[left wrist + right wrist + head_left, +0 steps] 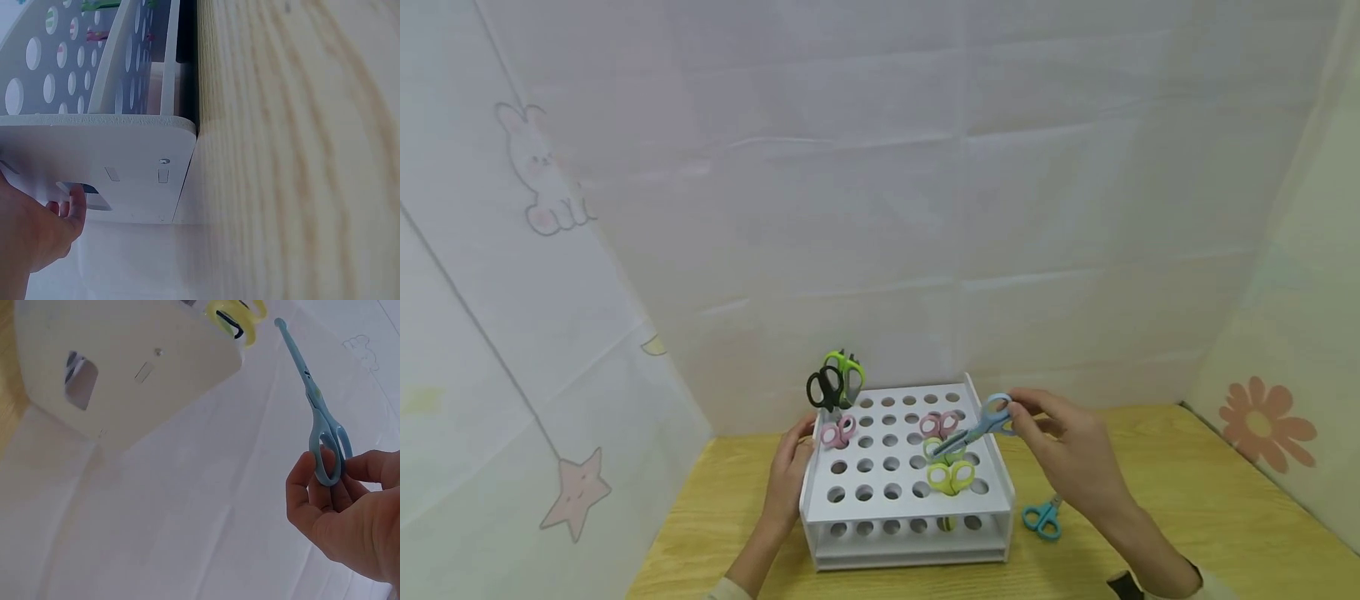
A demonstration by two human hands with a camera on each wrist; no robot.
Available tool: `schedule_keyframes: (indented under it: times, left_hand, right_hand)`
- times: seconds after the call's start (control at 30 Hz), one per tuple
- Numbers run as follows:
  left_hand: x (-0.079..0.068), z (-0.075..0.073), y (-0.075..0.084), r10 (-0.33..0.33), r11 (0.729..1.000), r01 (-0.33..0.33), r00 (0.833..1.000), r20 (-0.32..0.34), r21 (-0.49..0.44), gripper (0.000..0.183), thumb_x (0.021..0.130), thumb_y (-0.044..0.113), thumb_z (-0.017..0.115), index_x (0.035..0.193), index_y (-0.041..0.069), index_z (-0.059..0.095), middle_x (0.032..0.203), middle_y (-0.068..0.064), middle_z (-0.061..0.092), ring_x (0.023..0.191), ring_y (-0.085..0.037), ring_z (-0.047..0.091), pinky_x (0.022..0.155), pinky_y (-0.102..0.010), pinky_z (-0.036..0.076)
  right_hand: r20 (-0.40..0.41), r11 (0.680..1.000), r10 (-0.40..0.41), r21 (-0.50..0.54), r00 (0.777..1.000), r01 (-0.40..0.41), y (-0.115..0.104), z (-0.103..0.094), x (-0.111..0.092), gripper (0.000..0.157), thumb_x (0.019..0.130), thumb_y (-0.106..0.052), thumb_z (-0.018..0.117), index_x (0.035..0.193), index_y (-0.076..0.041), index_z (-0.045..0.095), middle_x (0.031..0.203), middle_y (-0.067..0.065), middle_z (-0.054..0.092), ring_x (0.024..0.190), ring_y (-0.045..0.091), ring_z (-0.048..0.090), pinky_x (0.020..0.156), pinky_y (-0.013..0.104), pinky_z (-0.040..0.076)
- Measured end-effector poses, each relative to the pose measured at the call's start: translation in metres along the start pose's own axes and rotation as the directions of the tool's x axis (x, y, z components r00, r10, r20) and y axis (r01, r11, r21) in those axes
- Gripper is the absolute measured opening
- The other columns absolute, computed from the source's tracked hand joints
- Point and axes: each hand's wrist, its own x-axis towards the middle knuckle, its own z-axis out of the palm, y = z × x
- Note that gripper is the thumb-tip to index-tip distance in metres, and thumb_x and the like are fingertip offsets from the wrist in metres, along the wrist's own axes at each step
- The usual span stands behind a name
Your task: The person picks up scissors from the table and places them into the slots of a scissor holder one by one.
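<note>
In my right hand (1071, 450) I pinch light blue scissors (988, 425) by their finger loops, blades pointing left over the right side of a white holed rack (902, 507). The right wrist view shows the blue scissors (317, 403) closed, with a rounded tip. My left hand (792, 467) is at the rack's left side. Seen from the left wrist, that hand's curled fingers (76, 209) hook at the cutout in the side panel. Pink scissors (938, 425), pale green scissors (943, 451) and yellow scissors (951, 477) stand in right-hand holes, handles up.
At the rack's back left stand black scissors (825, 389) and bright green scissors (852, 377); other pink scissors (838, 432) stand just in front. Teal scissors (1042, 519) lie on the wooden table (1210, 500) to the right. A pale sheet (925, 208) hangs behind the rack.
</note>
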Motion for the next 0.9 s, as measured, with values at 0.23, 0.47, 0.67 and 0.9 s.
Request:
schedule_keyframes:
  times: [0.23,0.47,0.67,0.9]
  left_hand:
    - [0.0,0.0,-0.002,0.024,0.999,-0.024,1.0,0.014,-0.032,0.042,0.106,0.013,0.047,0.146,0.002,0.053,0.134,-0.02,0.056,0.115,-0.031,0.059,0.09,-0.029,0.049]
    - [0.003,0.001,-0.005,0.016,0.999,-0.015,1.0,0.013,-0.038,0.041,0.106,0.013,0.047,0.146,0.007,0.055,0.134,-0.017,0.057,0.117,-0.031,0.06,0.091,-0.03,0.049]
    - [0.004,0.001,-0.004,0.016,1.0,-0.016,1.0,0.012,-0.009,0.042,0.106,0.015,0.048,0.147,0.01,0.055,0.134,-0.014,0.058,0.117,-0.029,0.059,0.093,-0.03,0.048]
    - [0.002,0.0,-0.006,0.01,1.0,-0.01,1.0,0.006,0.007,0.042,0.106,0.016,0.047,0.147,0.01,0.055,0.135,-0.014,0.057,0.116,-0.028,0.059,0.095,-0.03,0.046]
  right_hand:
    - [0.076,0.999,-0.039,0.025,0.996,0.037,-0.011,0.035,0.007,0.023,0.091,0.007,0.07,0.11,-0.004,0.076,0.1,-0.001,0.074,0.081,0.014,0.07,0.067,0.026,0.057]
    - [0.141,0.992,-0.123,-0.015,0.982,0.127,-0.016,0.063,0.014,0.021,0.089,0.008,0.072,0.108,-0.001,0.075,0.093,-0.006,0.071,0.073,0.004,0.061,0.063,0.021,0.053]
    - [0.169,0.987,-0.12,-0.085,0.978,0.136,-0.017,0.074,0.015,0.02,0.09,0.006,0.073,0.108,-0.002,0.076,0.09,-0.005,0.07,0.071,0.001,0.058,0.064,0.023,0.054]
    - [0.19,0.988,-0.096,-0.105,0.977,0.117,-0.02,0.086,0.012,0.02,0.09,0.003,0.073,0.107,-0.005,0.077,0.093,-0.003,0.072,0.072,0.003,0.057,0.063,0.024,0.052]
